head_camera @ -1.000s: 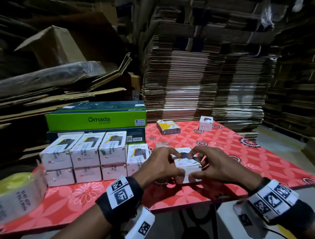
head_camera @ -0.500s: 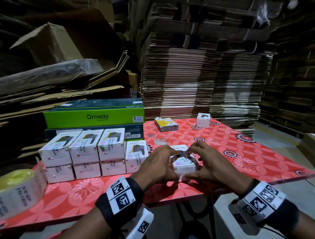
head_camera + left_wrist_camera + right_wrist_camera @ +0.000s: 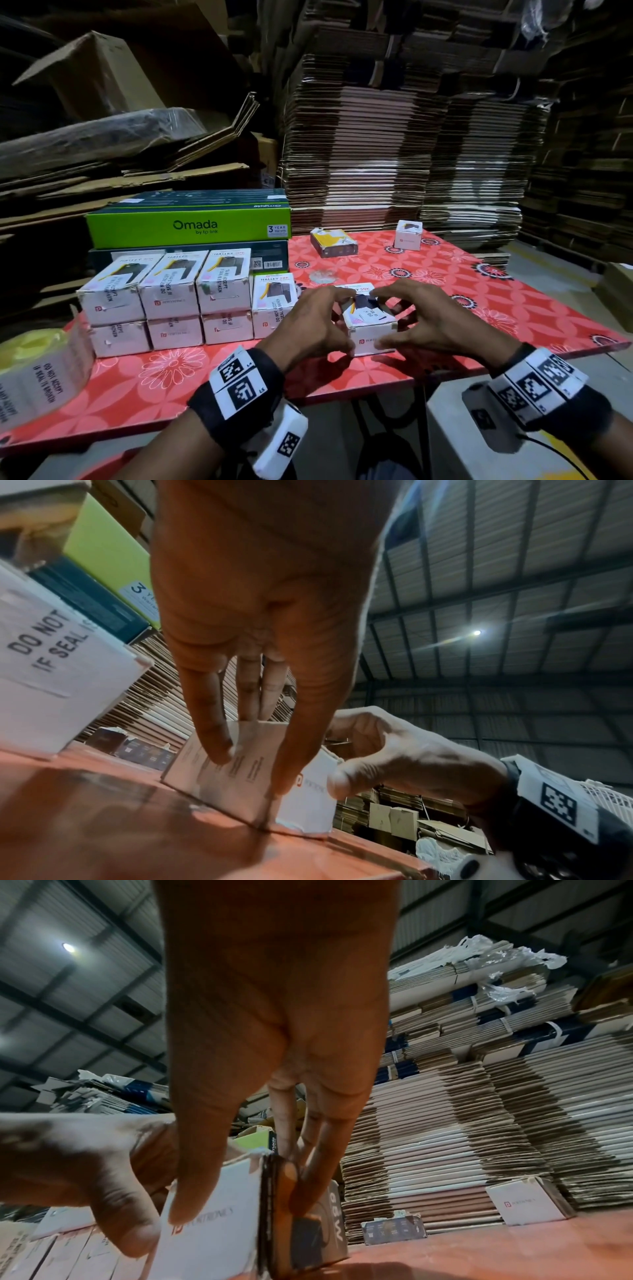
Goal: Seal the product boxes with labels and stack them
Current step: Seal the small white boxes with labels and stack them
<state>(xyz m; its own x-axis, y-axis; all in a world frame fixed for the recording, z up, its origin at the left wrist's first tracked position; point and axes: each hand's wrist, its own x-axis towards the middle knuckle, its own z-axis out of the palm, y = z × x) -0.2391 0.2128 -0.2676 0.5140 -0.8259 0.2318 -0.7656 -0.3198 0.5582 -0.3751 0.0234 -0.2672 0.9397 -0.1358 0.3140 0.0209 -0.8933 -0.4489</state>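
Observation:
A small white product box (image 3: 371, 337) stands on the red flowered table (image 3: 513, 308) near its front edge, with a printed seal label (image 3: 371, 315) on its top. My left hand (image 3: 325, 318) grips its left side, thumb on the front face. From the other side my right hand (image 3: 411, 318) grips it, fingertips on the top. In the left wrist view my left hand (image 3: 251, 769) has its fingers down on the box (image 3: 222, 780). In the right wrist view my right hand (image 3: 246, 1202) pinches the box (image 3: 212, 1231) between thumb and fingers.
Sealed boxes (image 3: 171, 298) are stacked two high to the left, in front of a green Omada carton (image 3: 188, 224). A label roll (image 3: 37, 370) lies at the near left. Two loose boxes (image 3: 334, 243) (image 3: 407, 234) sit at the far edge. Flat cardboard stacks (image 3: 394, 154) rise behind.
Both hands stay on the box. Their fingers have spread from the middle of its top toward the sides, and more of the label shows.

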